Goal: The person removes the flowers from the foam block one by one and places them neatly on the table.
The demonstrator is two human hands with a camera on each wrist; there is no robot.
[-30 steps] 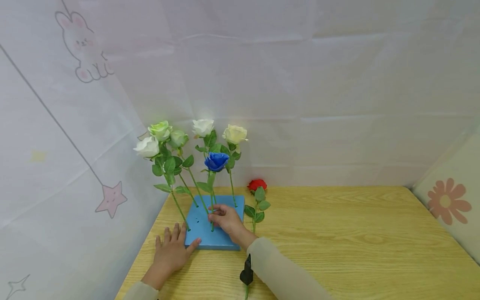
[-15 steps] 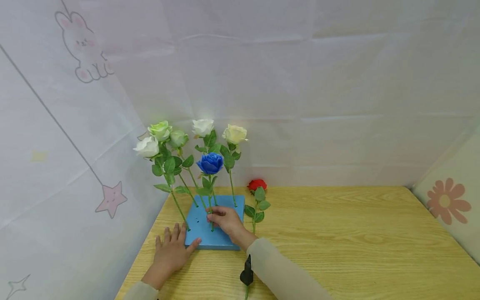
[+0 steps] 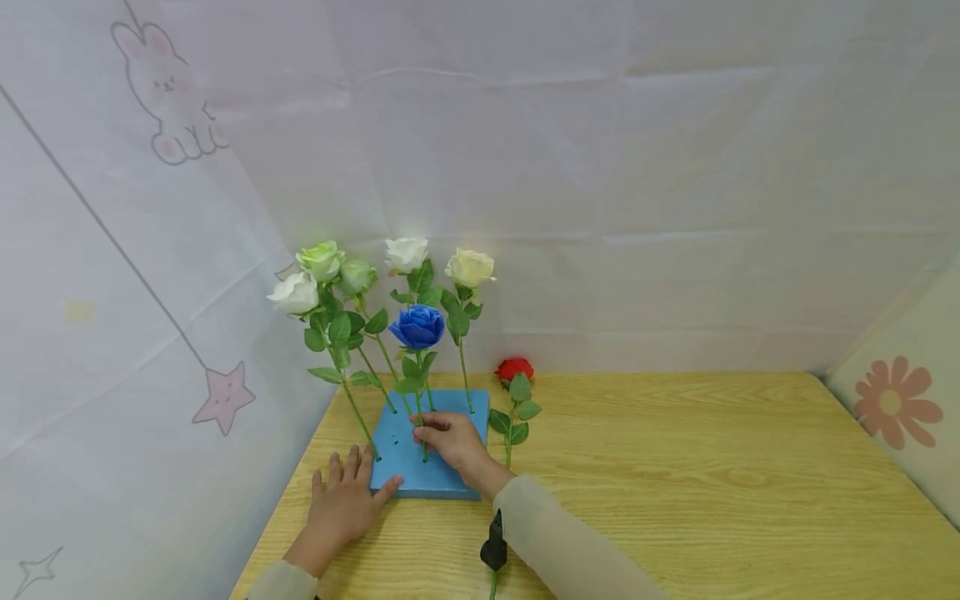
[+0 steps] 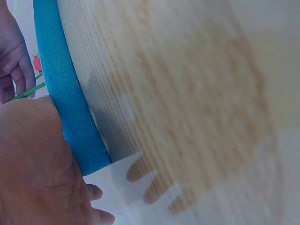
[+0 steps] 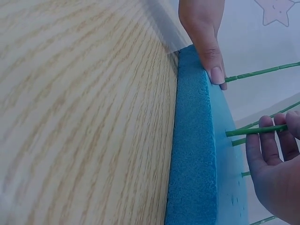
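Observation:
In the head view a blue rose (image 3: 417, 326) stands in a hole of the blue foam board (image 3: 438, 479). My right hand (image 3: 453, 444) pinches its green stem low down, between thumb and fingers; the right wrist view shows that stem (image 5: 255, 130) entering the board. My left hand (image 3: 343, 500) lies spread at the board's front left corner, its thumb on the board's edge. Around the blue rose, other roses rise from the board: a white rose (image 3: 295, 294), a green-edged rose (image 3: 321, 261), a pale green rose (image 3: 357, 277), another white rose (image 3: 407, 255) and a cream rose (image 3: 470, 268).
A red rose (image 3: 514, 370) lies on the wooden table (image 3: 675, 475) to the right of the board, its stem running under my right sleeve. A small black object (image 3: 493, 542) sits along that stem. Printed cloth walls (image 3: 615, 208) rise behind and at both sides.
The blue rose's head has swung a little to the left and its stem stands straighter, with my right hand shifting slightly left. My left hand and the board have stayed in place.

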